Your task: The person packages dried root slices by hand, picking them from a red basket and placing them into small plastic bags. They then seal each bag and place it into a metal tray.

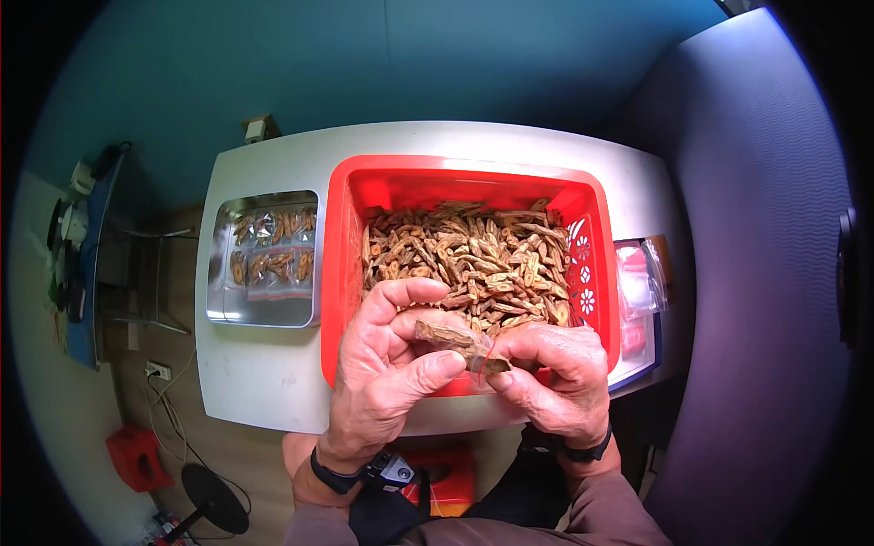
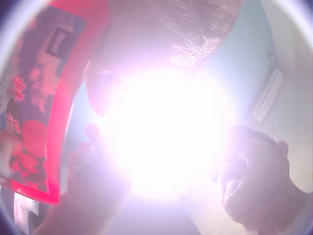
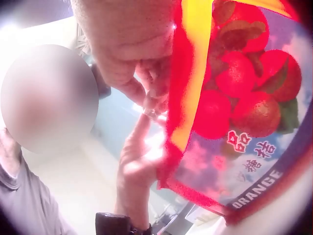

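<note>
Over the near side of the red basket (image 1: 341, 227), both hands hold a small clear zip bag (image 1: 478, 349) with a red line across it. Brown dried root slices (image 1: 439, 335) show in and at the bag. My left hand (image 1: 382, 373) grips its left end between thumb and curled fingers. At the other end, my right hand (image 1: 557, 378) pinches near the red line, where a slice end pokes out by the thumb. A heap of similar dried slices (image 1: 473, 255) fills the basket. In the right wrist view both hands meet beside the basket's printed wall (image 3: 244, 98); glare washes out the left wrist view.
Left of the basket, a metal tray (image 1: 259, 309) holds several filled zip bags (image 1: 273, 264). To its right lie clear plastic bags (image 1: 642, 282) in a blue-edged box (image 1: 637, 375). All stand on a white table (image 1: 264, 373), with a dark padded panel (image 1: 756, 273) beyond its right edge.
</note>
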Demonstrator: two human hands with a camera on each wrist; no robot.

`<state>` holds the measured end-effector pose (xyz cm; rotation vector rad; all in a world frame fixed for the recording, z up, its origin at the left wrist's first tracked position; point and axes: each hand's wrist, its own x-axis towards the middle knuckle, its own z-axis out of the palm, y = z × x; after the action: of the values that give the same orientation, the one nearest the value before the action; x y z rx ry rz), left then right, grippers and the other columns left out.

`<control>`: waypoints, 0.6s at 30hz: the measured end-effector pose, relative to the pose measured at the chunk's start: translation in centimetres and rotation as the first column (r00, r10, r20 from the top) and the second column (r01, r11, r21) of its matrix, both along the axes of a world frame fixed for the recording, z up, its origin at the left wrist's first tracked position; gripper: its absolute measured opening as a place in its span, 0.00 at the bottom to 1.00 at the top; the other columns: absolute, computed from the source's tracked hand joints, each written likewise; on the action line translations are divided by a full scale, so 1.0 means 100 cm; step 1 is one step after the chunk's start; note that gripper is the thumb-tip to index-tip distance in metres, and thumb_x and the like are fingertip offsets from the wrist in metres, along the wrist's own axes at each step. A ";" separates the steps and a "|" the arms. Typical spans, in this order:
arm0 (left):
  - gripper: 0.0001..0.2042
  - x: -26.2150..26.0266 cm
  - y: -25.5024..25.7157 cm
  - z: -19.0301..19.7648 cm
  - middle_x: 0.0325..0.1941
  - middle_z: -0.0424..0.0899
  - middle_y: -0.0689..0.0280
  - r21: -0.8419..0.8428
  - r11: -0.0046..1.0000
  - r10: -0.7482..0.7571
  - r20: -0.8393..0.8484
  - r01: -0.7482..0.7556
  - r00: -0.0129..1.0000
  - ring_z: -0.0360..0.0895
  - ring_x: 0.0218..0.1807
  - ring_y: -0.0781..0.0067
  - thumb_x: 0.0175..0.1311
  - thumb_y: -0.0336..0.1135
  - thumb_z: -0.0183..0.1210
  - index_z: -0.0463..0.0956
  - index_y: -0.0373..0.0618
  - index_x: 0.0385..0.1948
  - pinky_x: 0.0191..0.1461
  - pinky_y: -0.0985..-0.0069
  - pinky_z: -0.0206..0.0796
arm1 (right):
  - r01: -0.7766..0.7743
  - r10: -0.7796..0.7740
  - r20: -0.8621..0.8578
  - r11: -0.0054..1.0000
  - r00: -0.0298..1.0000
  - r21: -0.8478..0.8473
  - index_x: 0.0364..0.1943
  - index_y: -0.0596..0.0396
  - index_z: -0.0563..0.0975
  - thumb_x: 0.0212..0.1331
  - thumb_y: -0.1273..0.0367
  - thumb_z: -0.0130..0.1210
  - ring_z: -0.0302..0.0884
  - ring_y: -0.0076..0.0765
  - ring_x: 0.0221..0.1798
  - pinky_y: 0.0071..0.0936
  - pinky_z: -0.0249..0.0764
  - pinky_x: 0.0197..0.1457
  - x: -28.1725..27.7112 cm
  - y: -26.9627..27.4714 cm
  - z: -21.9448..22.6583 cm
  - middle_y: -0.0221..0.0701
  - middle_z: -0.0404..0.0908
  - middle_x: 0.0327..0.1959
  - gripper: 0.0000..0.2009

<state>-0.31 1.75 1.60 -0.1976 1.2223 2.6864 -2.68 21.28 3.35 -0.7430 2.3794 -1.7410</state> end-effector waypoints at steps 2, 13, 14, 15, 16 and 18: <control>0.28 0.000 0.000 0.000 0.42 0.86 0.57 -0.012 1.000 -0.002 -0.007 0.002 1.000 0.84 0.46 0.68 0.56 0.21 0.66 0.64 0.37 0.60 0.55 0.72 0.74 | -0.013 0.013 -0.017 1.000 1.000 0.002 0.38 0.60 0.83 0.55 0.76 0.66 0.84 0.34 0.28 0.27 0.76 0.31 -0.001 0.001 0.000 0.36 0.84 0.28 0.08; 0.29 -0.001 0.001 -0.002 0.43 0.86 0.58 -0.011 1.000 -0.006 -0.029 0.006 1.000 0.84 0.47 0.69 0.57 0.21 0.65 0.64 0.37 0.61 0.55 0.74 0.75 | -0.050 0.052 -0.024 0.997 0.998 0.066 0.38 0.59 0.81 0.54 0.77 0.64 0.83 0.36 0.27 0.29 0.76 0.30 -0.002 -0.001 0.000 0.34 0.82 0.27 0.08; 0.29 -0.001 0.001 -0.002 0.43 0.86 0.58 -0.012 1.000 -0.009 -0.028 0.009 1.000 0.84 0.47 0.69 0.57 0.21 0.65 0.63 0.37 0.61 0.55 0.74 0.74 | -0.063 0.066 -0.039 0.995 0.997 0.080 0.38 0.59 0.81 0.54 0.76 0.64 0.82 0.37 0.27 0.29 0.75 0.30 -0.002 -0.001 -0.001 0.34 0.82 0.27 0.08; 0.29 -0.002 0.001 -0.002 0.43 0.86 0.58 -0.012 1.000 -0.011 -0.028 0.011 1.000 0.84 0.47 0.69 0.57 0.21 0.65 0.63 0.37 0.61 0.55 0.74 0.74 | -0.061 0.064 -0.039 0.995 0.997 0.079 0.38 0.59 0.81 0.54 0.76 0.64 0.82 0.37 0.27 0.29 0.75 0.30 -0.002 -0.001 -0.002 0.34 0.82 0.27 0.08; 0.29 -0.001 0.001 -0.002 0.43 0.85 0.58 -0.014 1.000 -0.017 -0.028 0.016 0.999 0.84 0.47 0.69 0.58 0.22 0.65 0.63 0.37 0.61 0.56 0.74 0.74 | -0.053 0.057 -0.045 0.996 0.997 0.071 0.38 0.58 0.81 0.54 0.76 0.64 0.82 0.37 0.27 0.29 0.75 0.29 -0.002 -0.001 -0.002 0.34 0.82 0.26 0.08; 0.29 -0.002 0.001 -0.001 0.43 0.85 0.58 -0.016 1.000 -0.024 -0.030 0.024 0.999 0.84 0.47 0.69 0.58 0.22 0.65 0.63 0.37 0.62 0.56 0.74 0.74 | -0.044 0.047 -0.054 0.997 0.997 0.062 0.37 0.58 0.81 0.54 0.77 0.64 0.82 0.38 0.26 0.29 0.75 0.29 -0.003 -0.001 -0.002 0.34 0.82 0.26 0.08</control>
<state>-0.53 1.86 1.46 -0.1443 1.2468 2.6695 -2.95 21.16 3.16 -0.8402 2.4189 -1.6434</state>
